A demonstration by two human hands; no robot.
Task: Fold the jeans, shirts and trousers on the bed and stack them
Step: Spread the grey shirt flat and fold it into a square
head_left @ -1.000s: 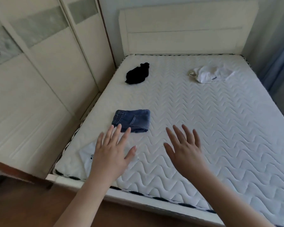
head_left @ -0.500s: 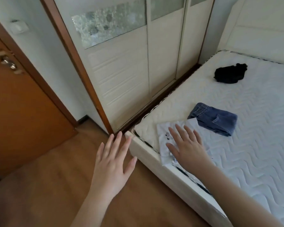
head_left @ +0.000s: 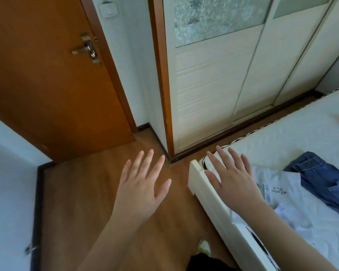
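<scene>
The folded jeans (head_left: pixel 325 182) lie on the bed (head_left: pixel 294 133) at three o'clock, touching a white shirt (head_left: pixel 286 200). The right hand (head_left: pixel 231 178) hovers spread over the bed's corner, the left hand (head_left: pixel 143 184) spread and empty over the floor (head_left: pixel 82 192). A careless sweep could drag the shirt off the edge.

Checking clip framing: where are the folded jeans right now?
In the head view the folded jeans lie at the right edge on the mattress, beside the white shirt.
</scene>
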